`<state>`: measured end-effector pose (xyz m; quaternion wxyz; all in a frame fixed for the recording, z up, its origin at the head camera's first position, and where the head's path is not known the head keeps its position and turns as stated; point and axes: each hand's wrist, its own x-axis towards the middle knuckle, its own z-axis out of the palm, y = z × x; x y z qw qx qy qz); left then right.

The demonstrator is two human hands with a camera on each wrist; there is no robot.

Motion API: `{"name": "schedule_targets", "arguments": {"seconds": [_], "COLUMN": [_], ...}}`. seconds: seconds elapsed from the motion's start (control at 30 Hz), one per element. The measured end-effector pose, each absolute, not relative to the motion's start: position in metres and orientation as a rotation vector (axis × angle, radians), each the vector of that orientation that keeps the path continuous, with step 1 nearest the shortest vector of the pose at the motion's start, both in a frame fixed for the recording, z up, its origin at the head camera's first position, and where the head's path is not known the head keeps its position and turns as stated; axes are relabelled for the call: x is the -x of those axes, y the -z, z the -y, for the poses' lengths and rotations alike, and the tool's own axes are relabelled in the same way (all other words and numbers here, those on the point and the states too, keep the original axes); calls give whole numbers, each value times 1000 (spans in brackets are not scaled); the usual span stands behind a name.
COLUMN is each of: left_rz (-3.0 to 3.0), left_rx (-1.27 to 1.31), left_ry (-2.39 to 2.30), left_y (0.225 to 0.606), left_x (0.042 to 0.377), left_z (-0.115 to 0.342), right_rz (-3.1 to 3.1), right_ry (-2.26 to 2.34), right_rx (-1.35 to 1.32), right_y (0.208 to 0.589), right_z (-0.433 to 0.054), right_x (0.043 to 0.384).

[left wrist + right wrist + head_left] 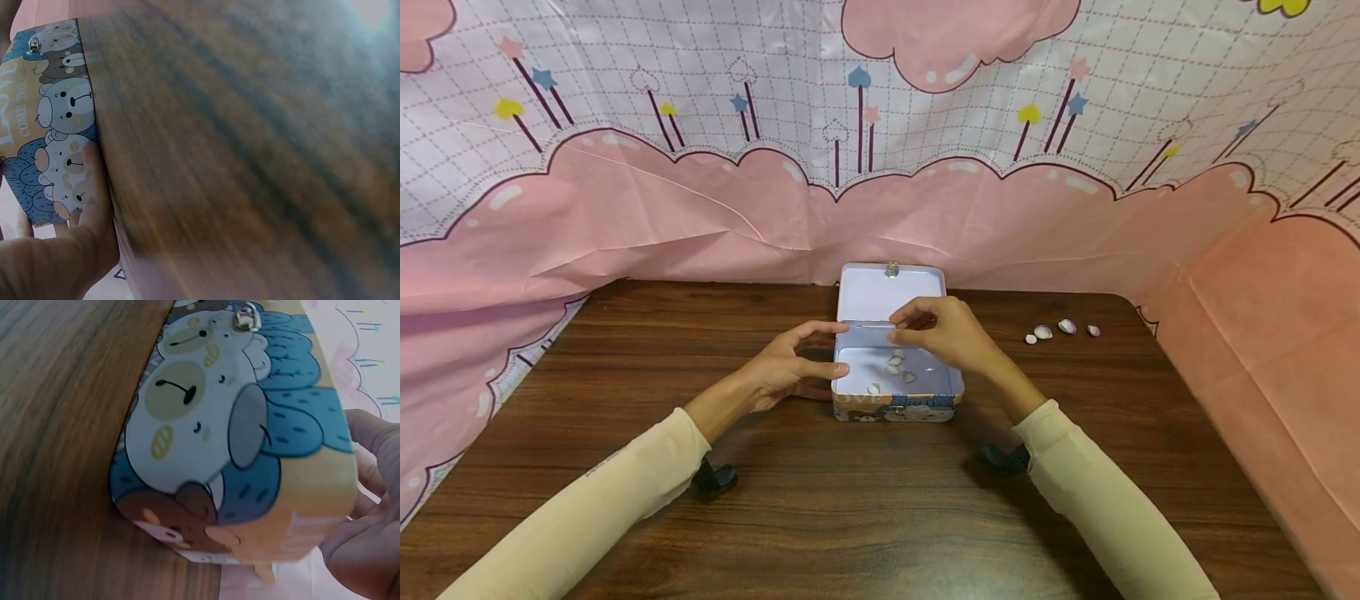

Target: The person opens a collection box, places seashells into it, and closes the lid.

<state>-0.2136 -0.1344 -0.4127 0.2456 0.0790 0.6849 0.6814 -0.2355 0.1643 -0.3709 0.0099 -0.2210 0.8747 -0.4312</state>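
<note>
An open tin box (898,408) with cartoon bears on its sides stands on the table, its lid (887,292) tipped back. Inside lie several small pale seashells (892,369). My left hand (782,367) is at the box's left side, fingers spread, thumb tip over the rim; in the left wrist view one straight digit lies along the bear-printed wall. Above the box's right part hovers my right hand (951,333), thumb and index fingertips a little apart with nothing visible between them. Its fingers are partly hidden behind the box in the right wrist view.
Several more seashells (1067,327) lie on the dark wooden table (850,517) to the right of the box. Pink and white cloud-printed cloth (700,208) hangs behind the table and along its sides. Black wrist-worn pieces (715,479) show under both forearms.
</note>
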Motion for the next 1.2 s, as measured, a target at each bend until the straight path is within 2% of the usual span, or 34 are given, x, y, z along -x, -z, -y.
{"name": "schedule_targets", "arguments": {"seconds": [0.43, 1.2], "left_rz": [-1867, -1872], "left_rx": [-213, -236], "left_ry": [-1879, -1876], "left_y": [414, 418], "left_x": [214, 214], "left_z": [134, 135], "right_rz": [-2712, -2835], "right_ry": [1471, 1390], "right_rx": [569, 492], "right_y": [367, 371], "right_z": [-191, -235], "right_x": [232, 231]}}
